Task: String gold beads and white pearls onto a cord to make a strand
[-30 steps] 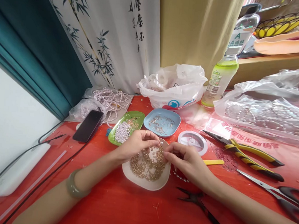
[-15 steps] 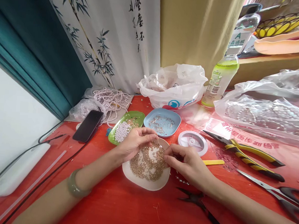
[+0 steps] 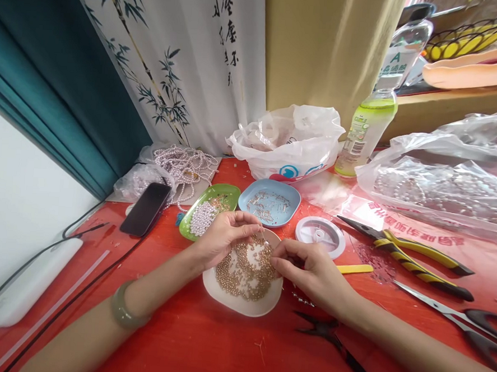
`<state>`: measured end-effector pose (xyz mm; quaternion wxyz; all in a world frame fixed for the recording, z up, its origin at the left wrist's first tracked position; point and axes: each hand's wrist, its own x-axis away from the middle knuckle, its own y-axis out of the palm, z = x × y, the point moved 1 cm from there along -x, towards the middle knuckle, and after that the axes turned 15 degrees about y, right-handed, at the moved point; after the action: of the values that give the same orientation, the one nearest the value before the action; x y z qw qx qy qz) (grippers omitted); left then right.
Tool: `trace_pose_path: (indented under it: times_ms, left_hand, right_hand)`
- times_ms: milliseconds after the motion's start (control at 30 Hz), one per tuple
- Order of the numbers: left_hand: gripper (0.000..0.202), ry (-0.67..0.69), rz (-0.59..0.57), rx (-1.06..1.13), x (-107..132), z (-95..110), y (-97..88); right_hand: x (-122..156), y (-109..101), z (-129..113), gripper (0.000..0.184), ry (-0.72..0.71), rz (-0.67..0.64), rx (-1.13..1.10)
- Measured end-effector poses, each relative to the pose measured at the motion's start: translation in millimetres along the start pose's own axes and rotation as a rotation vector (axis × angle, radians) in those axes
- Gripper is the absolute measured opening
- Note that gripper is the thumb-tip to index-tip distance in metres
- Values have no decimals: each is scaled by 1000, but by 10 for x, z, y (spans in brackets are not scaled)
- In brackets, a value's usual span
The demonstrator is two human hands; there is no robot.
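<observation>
Gold beads [image 3: 242, 281] lie spread in a white dish [image 3: 236, 306]. Over its back left edge, my left hand [image 3: 231, 234] is closed, thumb and fingers pinching a thin strand. A small white bead [image 3: 266, 243] hangs on that strand between the hands. My right hand [image 3: 304, 268] is closed at the dish's right side, its fingertips pinched together; whatever is between them is too small to make out. Behind the left hand, a green dish [image 3: 185, 227] holds lilac pearls and small gold pieces. A blue dish [image 3: 293, 211] with metal pins stands beside it.
A spool [image 3: 321, 235], yellow-handled pliers [image 3: 412, 258], scissors [image 3: 455, 313] and black pliers [image 3: 332, 334] lie to the right. A phone [image 3: 146, 208] and cables are on the left. Plastic bags [image 3: 288, 149] and a bottle [image 3: 367, 131] stand at the back.
Both hands keep almost the same place and pinch over the dish. The view has shifted very slightly; nothing else has visibly moved.
</observation>
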<state>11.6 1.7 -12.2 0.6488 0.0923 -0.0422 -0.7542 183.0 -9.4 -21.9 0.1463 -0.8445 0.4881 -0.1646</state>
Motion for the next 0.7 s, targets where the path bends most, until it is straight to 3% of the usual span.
trace_pose_path:
  times_ms: [400, 600, 700]
  left_hand:
    - [18, 152, -116, -367, -12, 77, -16]
    - [11, 298, -17, -815, -149, 350, -319]
    - [12, 174, -122, -1033, -195, 450, -526]
  right_hand:
    - [-31, -2, 33, 15, -37, 38, -4]
    - [-33, 2, 45, 15, -24, 27, -13]
    - [-34, 3, 49, 15, -14, 19, -13]
